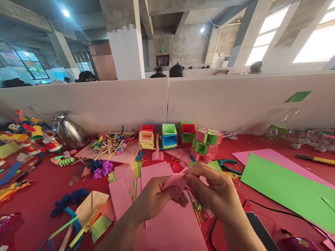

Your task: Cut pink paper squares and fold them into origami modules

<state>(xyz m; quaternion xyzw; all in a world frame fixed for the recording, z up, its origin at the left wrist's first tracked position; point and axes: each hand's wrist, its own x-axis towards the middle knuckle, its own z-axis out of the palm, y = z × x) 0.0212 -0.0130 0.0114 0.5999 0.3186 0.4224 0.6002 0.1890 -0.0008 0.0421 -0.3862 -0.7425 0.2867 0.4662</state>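
A small piece of pink paper [175, 181] is held up between my two hands, above a larger pink sheet [170, 230] on the red table. My left hand [158, 195] is closed on its left side, the thumb lying across the front. At the right end, my right hand [209, 184] pinches the upper edge between thumb and fingers. The paper looks folded, though the fingers cover part of it. Cut pink pieces [120, 195] lie to the left of my hands. Thin coloured strips [199, 207] lie partly hidden below my right hand.
Folded paper boxes [169, 135] stand along the white partition [91, 101]. Teal-handled pliers [229, 164] lie beyond my right hand. A green sheet [282, 188], a phone [261, 230] and a black cable [277, 211] are at the right. A metal jug [69, 130] stands at the back left.
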